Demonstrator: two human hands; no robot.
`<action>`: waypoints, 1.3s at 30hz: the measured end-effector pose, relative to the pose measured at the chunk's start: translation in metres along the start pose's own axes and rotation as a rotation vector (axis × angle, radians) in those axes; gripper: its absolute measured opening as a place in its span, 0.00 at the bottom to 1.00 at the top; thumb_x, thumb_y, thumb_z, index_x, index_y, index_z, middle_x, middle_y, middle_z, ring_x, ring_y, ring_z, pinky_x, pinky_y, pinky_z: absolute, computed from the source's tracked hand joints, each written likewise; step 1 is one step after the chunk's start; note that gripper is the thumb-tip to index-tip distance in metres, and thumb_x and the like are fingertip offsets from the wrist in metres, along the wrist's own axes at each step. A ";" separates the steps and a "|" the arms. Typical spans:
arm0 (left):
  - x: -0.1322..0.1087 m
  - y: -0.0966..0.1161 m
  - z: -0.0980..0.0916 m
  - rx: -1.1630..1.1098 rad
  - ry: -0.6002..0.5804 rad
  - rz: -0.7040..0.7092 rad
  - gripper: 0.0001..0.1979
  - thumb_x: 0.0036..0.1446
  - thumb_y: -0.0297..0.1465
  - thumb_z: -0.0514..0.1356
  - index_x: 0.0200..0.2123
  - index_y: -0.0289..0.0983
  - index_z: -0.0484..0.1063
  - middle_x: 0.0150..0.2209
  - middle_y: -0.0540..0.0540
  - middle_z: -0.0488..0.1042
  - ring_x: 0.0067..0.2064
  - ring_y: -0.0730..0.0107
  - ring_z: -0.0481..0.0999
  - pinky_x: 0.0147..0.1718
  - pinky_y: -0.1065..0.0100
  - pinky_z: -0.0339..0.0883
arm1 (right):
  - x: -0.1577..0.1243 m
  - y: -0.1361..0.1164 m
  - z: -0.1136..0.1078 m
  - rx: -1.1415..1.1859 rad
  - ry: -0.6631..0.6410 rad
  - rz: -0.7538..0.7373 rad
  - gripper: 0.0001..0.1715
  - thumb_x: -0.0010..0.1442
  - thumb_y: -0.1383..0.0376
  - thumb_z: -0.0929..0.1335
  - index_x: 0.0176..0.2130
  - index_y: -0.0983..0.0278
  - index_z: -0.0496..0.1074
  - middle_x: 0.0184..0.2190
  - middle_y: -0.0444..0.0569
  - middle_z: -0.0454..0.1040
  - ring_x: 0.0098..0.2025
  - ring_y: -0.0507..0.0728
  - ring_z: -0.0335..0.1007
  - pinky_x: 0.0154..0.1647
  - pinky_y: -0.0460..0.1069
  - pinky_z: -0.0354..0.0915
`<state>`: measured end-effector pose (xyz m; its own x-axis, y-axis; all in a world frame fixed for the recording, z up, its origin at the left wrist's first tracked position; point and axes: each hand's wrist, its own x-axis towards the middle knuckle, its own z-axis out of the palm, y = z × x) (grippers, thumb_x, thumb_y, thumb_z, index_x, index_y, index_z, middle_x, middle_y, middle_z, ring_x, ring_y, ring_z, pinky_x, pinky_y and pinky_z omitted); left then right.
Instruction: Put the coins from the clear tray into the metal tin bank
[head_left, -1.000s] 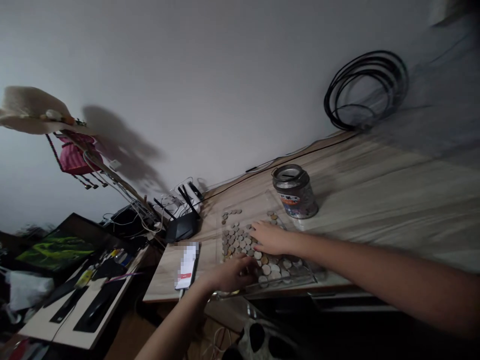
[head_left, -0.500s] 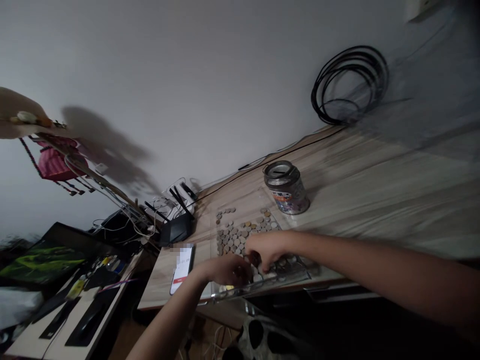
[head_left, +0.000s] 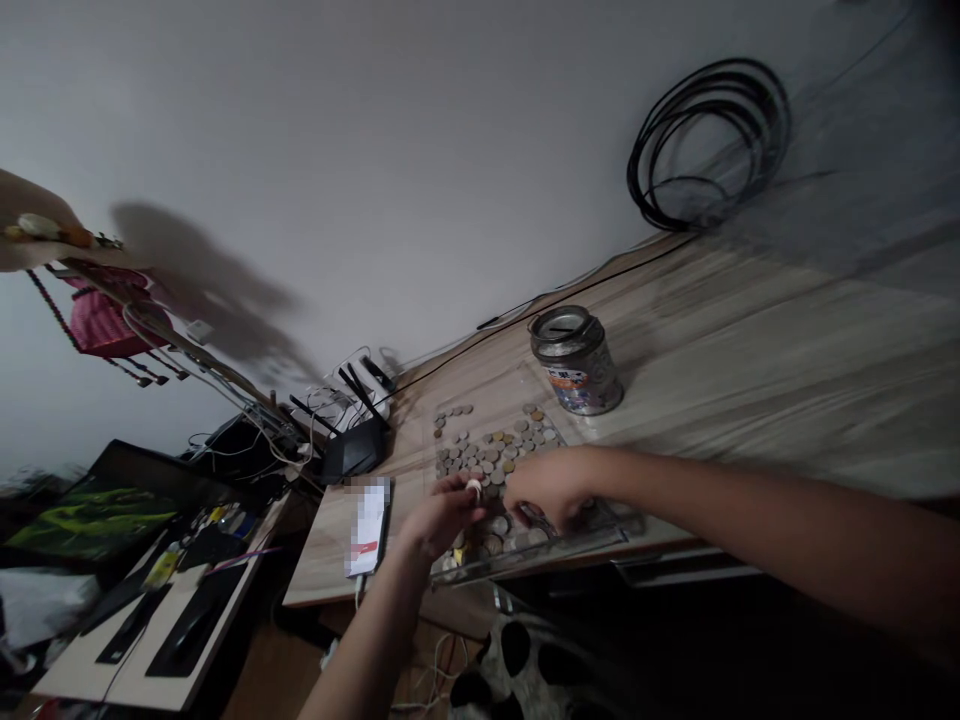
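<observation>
Many coins (head_left: 487, 452) lie spread on a clear plastic tray (head_left: 551, 545) at the near edge of a wooden desk (head_left: 750, 340). My left hand (head_left: 439, 520) is lifted just above the coins and pinches a pale coin (head_left: 473, 488) between its fingertips. My right hand (head_left: 551, 487) hovers close beside it over the tray, fingers curled; what they hold, if anything, is hidden. A metal tin money box (head_left: 576, 360) with a slot in its lid stands upright just behind the tray.
A phone (head_left: 370, 525) with a lit screen lies left of the tray. A black router (head_left: 352, 450) and tangled cables sit at the desk's left end. A coil of black cable (head_left: 709, 145) hangs on the wall. A lower side table (head_left: 150, 630) stands at left.
Both hands have risen off the coins and drawn together. The left hand now pinches a pale coin. The view has shifted slightly.
</observation>
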<state>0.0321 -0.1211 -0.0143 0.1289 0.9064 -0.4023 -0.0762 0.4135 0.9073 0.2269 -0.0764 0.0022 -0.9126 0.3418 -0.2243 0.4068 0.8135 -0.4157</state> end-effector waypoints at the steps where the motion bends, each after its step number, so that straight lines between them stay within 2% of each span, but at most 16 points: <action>1: 0.001 0.000 0.002 -0.170 0.057 0.003 0.08 0.46 0.21 0.58 0.33 0.31 0.69 0.27 0.49 0.67 0.26 0.80 0.68 0.26 0.77 0.63 | 0.000 -0.001 0.001 -0.012 0.005 -0.003 0.23 0.31 0.73 0.70 0.32 0.58 0.75 0.23 0.40 0.70 0.24 0.51 0.62 0.23 0.44 0.50; 4: 0.000 0.002 0.012 -0.539 0.137 0.020 0.05 0.51 0.22 0.52 0.26 0.31 0.67 0.24 0.47 0.64 0.25 0.80 0.66 0.21 0.79 0.59 | 0.000 -0.001 0.002 -0.038 0.007 -0.003 0.22 0.32 0.73 0.69 0.33 0.60 0.74 0.26 0.41 0.72 0.25 0.52 0.62 0.24 0.45 0.51; 8: -0.002 0.000 0.032 -0.759 0.129 0.094 0.12 0.55 0.26 0.47 0.23 0.32 0.66 0.25 0.45 0.63 0.26 0.78 0.65 0.18 0.80 0.56 | 0.001 -0.001 0.001 0.019 -0.072 -0.017 0.14 0.35 0.74 0.68 0.27 0.61 0.73 0.19 0.38 0.68 0.21 0.49 0.59 0.22 0.44 0.51; 12: 0.004 -0.009 0.045 -0.758 0.156 0.120 0.16 0.56 0.26 0.45 0.22 0.32 0.67 0.26 0.43 0.64 0.28 0.76 0.66 0.21 0.78 0.58 | 0.002 -0.002 0.003 0.095 -0.104 -0.049 0.16 0.34 0.78 0.64 0.24 0.62 0.73 0.15 0.36 0.64 0.19 0.48 0.56 0.22 0.44 0.51; 16: 0.010 -0.019 0.046 -0.734 0.229 0.158 0.16 0.56 0.24 0.44 0.22 0.32 0.68 0.25 0.44 0.65 0.29 0.76 0.67 0.23 0.77 0.60 | -0.003 -0.001 -0.002 0.076 -0.154 0.043 0.11 0.36 0.77 0.65 0.20 0.63 0.72 0.14 0.38 0.65 0.19 0.49 0.59 0.25 0.45 0.53; 18: 0.011 -0.022 0.044 -0.752 0.247 0.174 0.17 0.56 0.25 0.44 0.22 0.32 0.69 0.26 0.43 0.66 0.30 0.75 0.68 0.25 0.76 0.61 | -0.006 0.004 -0.007 0.043 -0.079 0.092 0.10 0.36 0.74 0.68 0.23 0.62 0.73 0.18 0.39 0.68 0.22 0.51 0.62 0.27 0.46 0.55; 21: 0.010 -0.023 0.043 -0.801 0.268 0.198 0.18 0.57 0.26 0.44 0.22 0.33 0.70 0.27 0.43 0.67 0.31 0.75 0.68 0.26 0.75 0.62 | -0.004 0.015 -0.012 -0.042 0.117 0.233 0.18 0.32 0.68 0.73 0.29 0.62 0.74 0.27 0.43 0.73 0.29 0.54 0.66 0.31 0.47 0.57; 24: 0.010 -0.023 0.044 -0.878 0.283 0.193 0.18 0.58 0.26 0.44 0.22 0.32 0.70 0.26 0.44 0.67 0.30 0.76 0.68 0.26 0.76 0.62 | 0.002 0.025 -0.007 -0.114 0.111 0.366 0.20 0.27 0.64 0.75 0.27 0.62 0.73 0.27 0.45 0.73 0.30 0.56 0.67 0.32 0.49 0.58; 30: 0.011 -0.022 0.046 -0.977 0.297 0.195 0.17 0.58 0.27 0.45 0.23 0.32 0.69 0.26 0.45 0.66 0.29 0.77 0.67 0.26 0.77 0.61 | 0.004 0.024 0.012 0.018 0.077 0.273 0.12 0.25 0.68 0.74 0.15 0.63 0.68 0.16 0.42 0.68 0.25 0.53 0.65 0.28 0.47 0.57; 33: 0.011 -0.022 0.046 -0.995 0.294 0.192 0.16 0.58 0.27 0.45 0.23 0.32 0.69 0.27 0.45 0.66 0.30 0.77 0.67 0.26 0.77 0.62 | 0.001 0.018 0.010 0.076 0.008 0.218 0.11 0.25 0.72 0.72 0.13 0.62 0.67 0.11 0.38 0.62 0.19 0.51 0.61 0.25 0.46 0.55; 35: 0.011 -0.022 0.046 -0.995 0.304 0.192 0.16 0.58 0.27 0.45 0.24 0.32 0.69 0.27 0.44 0.66 0.30 0.77 0.67 0.26 0.77 0.62 | -0.001 0.014 0.006 0.035 -0.020 0.218 0.11 0.25 0.74 0.72 0.12 0.62 0.67 0.09 0.36 0.60 0.16 0.49 0.57 0.23 0.45 0.53; 39: 0.012 -0.022 0.046 -0.984 0.329 0.197 0.14 0.57 0.27 0.46 0.25 0.32 0.68 0.27 0.45 0.67 0.30 0.77 0.68 0.26 0.76 0.63 | -0.001 0.010 -0.002 -0.044 -0.079 0.232 0.11 0.25 0.75 0.71 0.14 0.63 0.68 0.09 0.36 0.59 0.16 0.48 0.55 0.22 0.45 0.51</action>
<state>0.0809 -0.1237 -0.0335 -0.2362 0.8830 -0.4057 -0.8537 0.0109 0.5206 0.2320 -0.0684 0.0000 -0.7881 0.4858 -0.3780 0.6017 0.7374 -0.3068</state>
